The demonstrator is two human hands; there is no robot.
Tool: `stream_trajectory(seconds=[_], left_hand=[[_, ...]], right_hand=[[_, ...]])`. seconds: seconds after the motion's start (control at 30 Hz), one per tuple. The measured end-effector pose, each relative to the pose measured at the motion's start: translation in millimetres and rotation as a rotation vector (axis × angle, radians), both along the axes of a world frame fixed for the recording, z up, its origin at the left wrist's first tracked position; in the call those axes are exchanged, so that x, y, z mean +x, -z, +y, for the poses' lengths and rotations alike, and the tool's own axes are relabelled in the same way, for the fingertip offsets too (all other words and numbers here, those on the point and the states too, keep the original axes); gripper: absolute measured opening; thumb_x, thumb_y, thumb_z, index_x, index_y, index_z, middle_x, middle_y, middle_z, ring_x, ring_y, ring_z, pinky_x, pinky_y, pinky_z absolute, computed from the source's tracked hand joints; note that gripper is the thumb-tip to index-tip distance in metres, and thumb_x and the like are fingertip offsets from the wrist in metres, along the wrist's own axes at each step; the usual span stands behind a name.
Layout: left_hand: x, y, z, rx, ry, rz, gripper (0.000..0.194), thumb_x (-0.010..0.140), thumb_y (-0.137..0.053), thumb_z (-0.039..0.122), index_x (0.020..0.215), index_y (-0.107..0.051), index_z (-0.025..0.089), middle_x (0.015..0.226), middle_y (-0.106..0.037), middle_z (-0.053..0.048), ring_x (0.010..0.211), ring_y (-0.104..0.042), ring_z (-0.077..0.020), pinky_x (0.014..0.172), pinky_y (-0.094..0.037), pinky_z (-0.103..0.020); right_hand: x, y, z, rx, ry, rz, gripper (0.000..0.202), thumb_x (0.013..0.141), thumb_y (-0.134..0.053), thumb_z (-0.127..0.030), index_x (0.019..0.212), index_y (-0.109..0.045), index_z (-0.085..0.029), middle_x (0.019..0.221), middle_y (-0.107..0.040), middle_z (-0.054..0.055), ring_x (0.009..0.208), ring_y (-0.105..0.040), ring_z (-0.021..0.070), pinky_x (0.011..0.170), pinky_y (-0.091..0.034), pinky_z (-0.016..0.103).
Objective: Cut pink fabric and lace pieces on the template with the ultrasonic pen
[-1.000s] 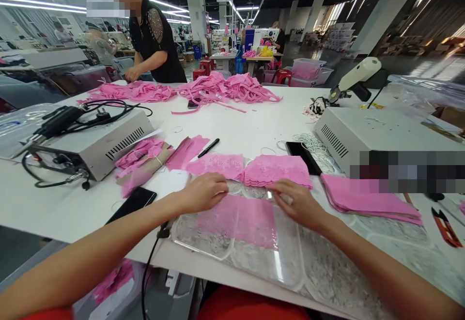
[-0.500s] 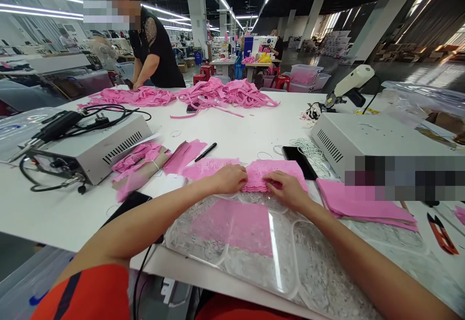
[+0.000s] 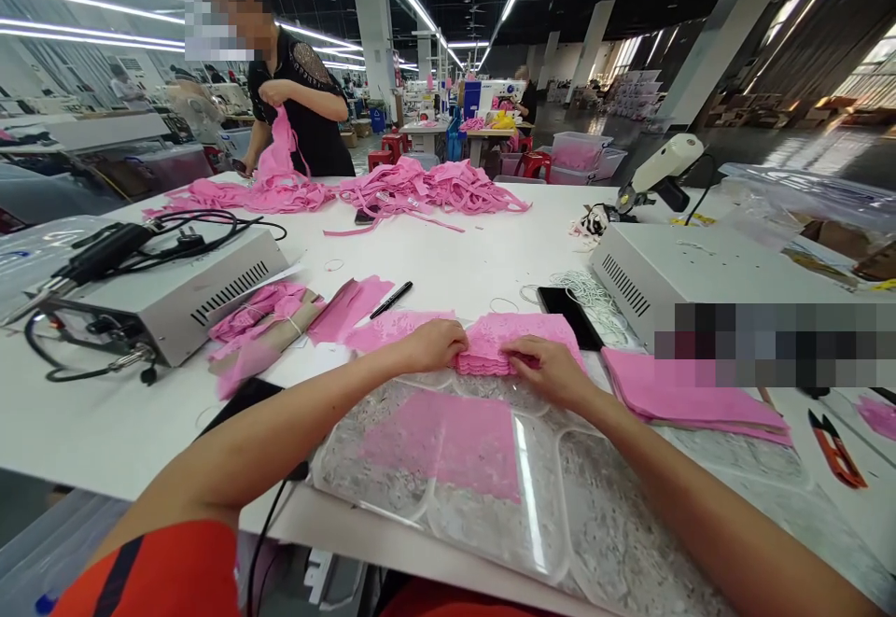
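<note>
A stack of pink lace pieces (image 3: 522, 329) with scalloped front edges lies before me, between my hands. My left hand (image 3: 438, 344) is closed at the stack's left edge, fingers pinched on the lace. My right hand (image 3: 544, 365) is closed at the front edge, thumb and fingers on the layers. More flat pink lace (image 3: 392, 329) lies left of the stack, partly behind my left hand. Nearer to me, a clear plastic sheet (image 3: 497, 528) with rounded sections covers a flat pink piece (image 3: 476, 440).
Grey boxes stand left (image 3: 189, 295) and right (image 3: 700, 272). Around are a black phone (image 3: 570, 314), a pen (image 3: 390, 300), folded pink fabric (image 3: 700, 398) and orange snips (image 3: 836, 449). Across the table, a person (image 3: 301, 113) handles a pink pile (image 3: 434, 186).
The person across the table has straightened and lifted a pink strip from the pile. My hands stay at the lace stack. The whole view has shifted slightly.
</note>
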State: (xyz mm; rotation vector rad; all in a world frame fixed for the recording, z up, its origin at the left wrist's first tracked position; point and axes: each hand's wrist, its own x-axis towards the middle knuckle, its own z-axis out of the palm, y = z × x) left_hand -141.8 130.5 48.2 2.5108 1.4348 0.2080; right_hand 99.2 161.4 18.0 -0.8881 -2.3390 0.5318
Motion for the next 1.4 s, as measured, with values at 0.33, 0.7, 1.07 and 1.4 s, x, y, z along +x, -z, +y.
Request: stream_trajectory(seconds=[0.33,0.7,1.07,1.4], left_hand=[[3.6,-6.8,5.2,0.08,-0.062,-0.194,0.022,0.095,-0.057,0.033,0.105,-0.062,0.014,0.103,-0.065,-0.006,0.089,-0.064,-0.0166,0.081,-0.055,-0.037],[1.3,4.6,4.3,0.101,-0.155,-0.315,0.017,0.091,-0.063,0.027,0.102,-0.064,0.014,0.1,-0.066,-0.005,0.088,-0.064,-0.0161,0.079,-0.055,-0.034],[8.2,2.3,-5.1,0.199,-0.223,-0.25,0.016,0.094,-0.055,0.021,0.103,-0.066,0.015,0.103,-0.065,-0.008,0.1,-0.061,-0.0196,0.091,-0.05,-0.037],[71.2,-3.7,-8.5,0.207,-0.293,-0.131,0.039,0.083,-0.063,0.055,0.083,-0.072,0.017,0.094,-0.066,-0.011,0.097,-0.06,-0.0301,0.091,-0.044,-0.047]], right_hand=[[-49.5,-18.8,-10.2,-0.013,0.07,-0.014,0.015,0.083,-0.055,-0.024,0.077,-0.069,-0.021,0.079,-0.071,0.006,0.074,-0.062,0.0188,0.066,-0.045,0.03],[-39.7,-20.5,3.8,-0.401,0.019,0.136,0.036,0.079,-0.049,-0.033,0.046,-0.045,-0.019,0.044,-0.044,-0.004,0.046,-0.039,0.0092,0.047,-0.03,0.024],[-33.7,-27.9,9.0,-0.646,0.133,0.428,0.024,0.069,-0.061,-0.041,0.062,-0.061,-0.018,0.05,-0.059,-0.002,0.047,-0.053,0.0111,0.05,-0.047,0.025],[-24.8,-51.6,15.1,-0.671,0.285,0.626,0.008,0.062,-0.066,-0.021,0.064,-0.059,-0.018,0.048,-0.062,-0.002,0.043,-0.058,0.0114,0.045,-0.051,0.022]])
